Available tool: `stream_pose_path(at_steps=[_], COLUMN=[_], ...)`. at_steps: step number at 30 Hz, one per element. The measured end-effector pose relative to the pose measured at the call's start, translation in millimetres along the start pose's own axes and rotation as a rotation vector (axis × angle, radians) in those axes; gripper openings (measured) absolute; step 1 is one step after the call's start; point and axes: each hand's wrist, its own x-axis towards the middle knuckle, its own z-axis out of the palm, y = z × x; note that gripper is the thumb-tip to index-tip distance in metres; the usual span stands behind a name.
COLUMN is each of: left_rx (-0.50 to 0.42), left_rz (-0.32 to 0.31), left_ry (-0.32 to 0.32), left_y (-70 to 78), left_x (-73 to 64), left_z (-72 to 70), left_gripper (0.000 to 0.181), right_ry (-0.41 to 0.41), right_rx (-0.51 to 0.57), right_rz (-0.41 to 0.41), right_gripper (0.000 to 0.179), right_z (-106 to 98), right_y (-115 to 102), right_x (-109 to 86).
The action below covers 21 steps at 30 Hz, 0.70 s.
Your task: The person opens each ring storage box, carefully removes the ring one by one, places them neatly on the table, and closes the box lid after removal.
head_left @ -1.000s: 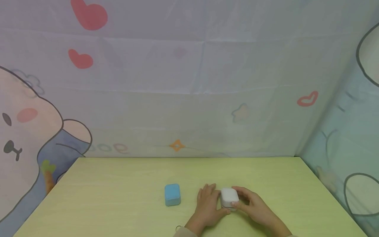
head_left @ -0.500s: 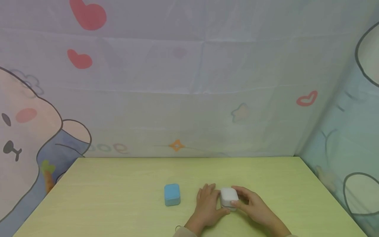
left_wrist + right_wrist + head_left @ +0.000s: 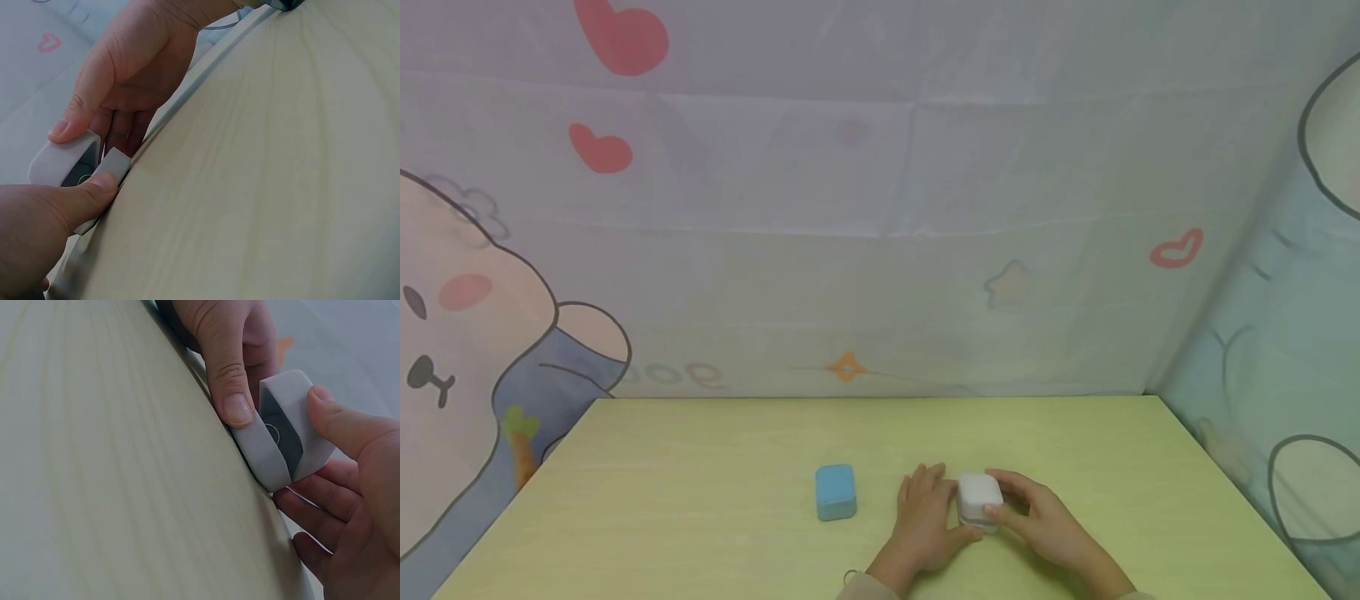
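A small white ring box (image 3: 979,492) stands on the table between my two hands. Its lid (image 3: 322,450) is tilted up from the base (image 3: 262,450), and a dark lining with a thin ring (image 3: 277,432) shows in the gap. My left hand (image 3: 922,521) holds the base, thumb pressed on its near side and fingers on the far side. With thumb and fingers, my right hand (image 3: 1045,525) grips the lid from the right. A closed light-blue box (image 3: 836,492) of similar shape sits left of my left hand, apart from it.
The pale wood-grain table (image 3: 700,475) ends at a back edge against a printed cloth backdrop (image 3: 850,192). More cloth (image 3: 1262,333) hangs along the right side. My sleeves reach in from the front edge.
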Motion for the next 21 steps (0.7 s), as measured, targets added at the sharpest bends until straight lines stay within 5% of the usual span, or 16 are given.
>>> stream_pose_path(at_steps=[21], left_rx=[-0.029], left_rz=[-0.002], left_ry=[-0.003], left_y=[0.4], left_x=[-0.4], left_z=[-0.7], left_gripper=[0.061], right_ry=[0.016], right_rx=[0.004], right_rz=[0.025], right_gripper=[0.057], right_z=[1.5], right_y=[-1.7], right_x=[0.5])
